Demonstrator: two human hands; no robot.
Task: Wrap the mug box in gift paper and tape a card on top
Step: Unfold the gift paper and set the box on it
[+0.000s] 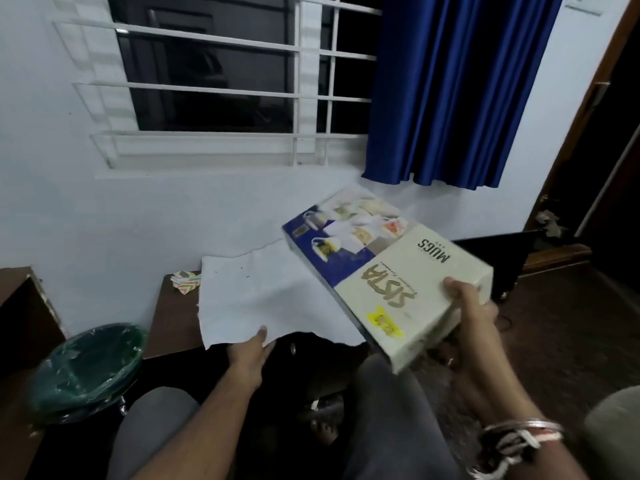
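My right hand (465, 308) grips the near end of the mug box (377, 268), thumb on its top face. The box is cream and blue, printed with mugs, and is held tilted in the air over the right edge of the paper. A sheet of gift paper (263, 296), white side up, lies on the low brown table (169, 323). My left hand (252, 348) holds the paper's near edge, thumb on top. A small folded piece with a zigzag pattern (186, 280) lies on the table at the paper's far left corner.
A green bin lined with plastic (90, 368) stands left of the table. A dark cabinet (20, 313) is at the far left. A black flat object (498, 251) leans behind the box. The wall, barred window and blue curtain (457, 91) are close behind.
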